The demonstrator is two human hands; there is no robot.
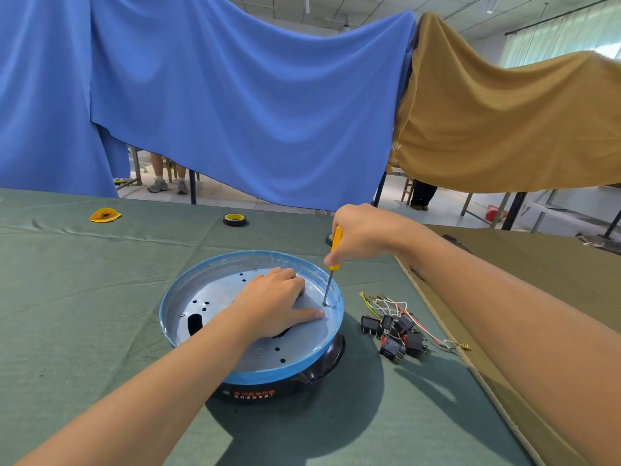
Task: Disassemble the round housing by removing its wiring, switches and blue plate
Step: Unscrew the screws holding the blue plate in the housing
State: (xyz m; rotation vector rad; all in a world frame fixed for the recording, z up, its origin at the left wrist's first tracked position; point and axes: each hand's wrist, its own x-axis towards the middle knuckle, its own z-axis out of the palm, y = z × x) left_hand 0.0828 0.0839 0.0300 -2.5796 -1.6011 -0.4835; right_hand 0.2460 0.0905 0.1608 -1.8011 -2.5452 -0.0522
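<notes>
Head view: shallow blue plate (188,290), dotted with holes, caps black round housing (322,361).

Table (84,297): housing (327,359), switches (393,334) w/ wires (389,304), tape roll (235,219).

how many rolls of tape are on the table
2: one roll on the green cloth beyond the housing, and what looks like a second roll just behind the right hand, mostly hidden by it.

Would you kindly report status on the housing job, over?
Left hand rests on round blue-rimmed metal plate. Right hand grips yellow-handled screwdriver, tip at plate screw. Black switches and wiring out, beside black housing.
</notes>
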